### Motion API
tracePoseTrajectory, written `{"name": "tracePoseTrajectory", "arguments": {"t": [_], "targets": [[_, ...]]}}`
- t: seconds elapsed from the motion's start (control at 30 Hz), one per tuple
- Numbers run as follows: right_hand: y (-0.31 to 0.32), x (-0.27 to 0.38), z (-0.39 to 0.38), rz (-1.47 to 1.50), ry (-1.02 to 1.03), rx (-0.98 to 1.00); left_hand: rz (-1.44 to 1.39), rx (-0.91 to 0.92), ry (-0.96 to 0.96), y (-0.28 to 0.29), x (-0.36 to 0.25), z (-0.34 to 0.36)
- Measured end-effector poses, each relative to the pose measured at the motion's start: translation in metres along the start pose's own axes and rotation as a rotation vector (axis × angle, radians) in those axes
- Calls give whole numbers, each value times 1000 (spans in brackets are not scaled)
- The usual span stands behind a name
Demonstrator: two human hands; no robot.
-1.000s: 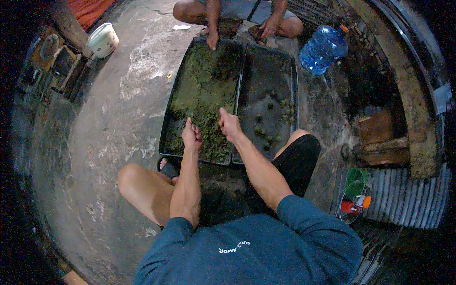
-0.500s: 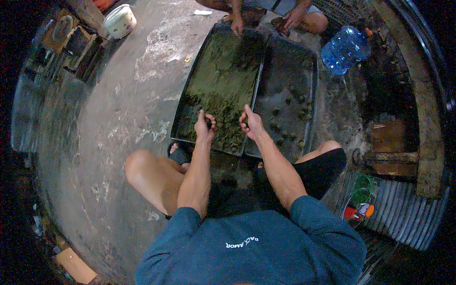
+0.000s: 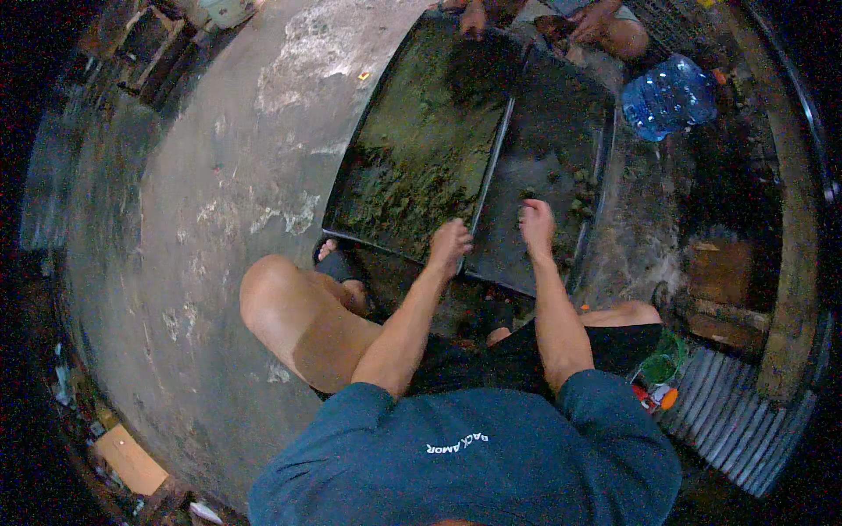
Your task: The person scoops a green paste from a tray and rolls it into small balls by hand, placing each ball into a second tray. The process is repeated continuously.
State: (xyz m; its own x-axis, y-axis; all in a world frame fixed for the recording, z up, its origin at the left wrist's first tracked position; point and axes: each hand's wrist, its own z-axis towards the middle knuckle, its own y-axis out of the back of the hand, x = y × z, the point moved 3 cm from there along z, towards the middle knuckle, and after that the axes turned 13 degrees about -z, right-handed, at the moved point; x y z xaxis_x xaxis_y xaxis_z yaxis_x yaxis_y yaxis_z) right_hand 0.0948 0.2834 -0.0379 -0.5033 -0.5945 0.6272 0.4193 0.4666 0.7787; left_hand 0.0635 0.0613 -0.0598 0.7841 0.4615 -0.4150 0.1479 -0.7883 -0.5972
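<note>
Two black shallow trays lie side by side on the floor in front of me. The left tray [image 3: 327, 216] holds a layer of crumbly, dark greenish-brown material [image 3: 408, 188], loose and lumpy at my end. In the right tray [image 3: 544, 167] several small clumps [image 3: 582, 205] lie along the right side. My left hand [image 3: 451, 243] is a closed fist by the near corner where the trays meet; whatever is inside is hidden. Above the right tray, my right hand [image 3: 537, 230] has curled fingers, slightly blurred, and their contents cannot be made out.
Across the trays a person's hand [image 3: 474, 17] is at the far edge of the left tray. A blue water jug [image 3: 669, 98] lies right of the trays. Corrugated sheet [image 3: 737, 416] and a wooden beam [image 3: 794, 298] are at the right. A wooden box [image 3: 149, 48] stands far left.
Both my hands have moved right, from over the crumbly material toward the right tray. My left hand has turned and closed more. The view has shifted, so the trays sit higher and further right.
</note>
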Motion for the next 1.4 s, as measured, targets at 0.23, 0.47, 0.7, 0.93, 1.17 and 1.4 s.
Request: {"name": "tracePoseTrajectory", "arguments": {"t": [0.23, 0.47, 0.7, 0.93, 1.17, 1.4], "targets": [[-146, 63, -55, -601, 676, 512, -259, -240, -304, 50, -111, -17], [-139, 72, -101, -671, 821, 1063, -393, -251, -380, 78, -132, -25], [-159, 59, -80, -559, 827, 1041, -353, -262, -331, 92, -137, -23], [-162, 53, -102, -540, 957, 1103, -359, -304, -288, 104, -117, -24], [-145, 76, -57, -26, 73, 1154, 187, -376, -41, 106, -89, 1], [-95, 133, -61, -139, 492, 741, 104, -261, 86, 42, -69, 11]]}}
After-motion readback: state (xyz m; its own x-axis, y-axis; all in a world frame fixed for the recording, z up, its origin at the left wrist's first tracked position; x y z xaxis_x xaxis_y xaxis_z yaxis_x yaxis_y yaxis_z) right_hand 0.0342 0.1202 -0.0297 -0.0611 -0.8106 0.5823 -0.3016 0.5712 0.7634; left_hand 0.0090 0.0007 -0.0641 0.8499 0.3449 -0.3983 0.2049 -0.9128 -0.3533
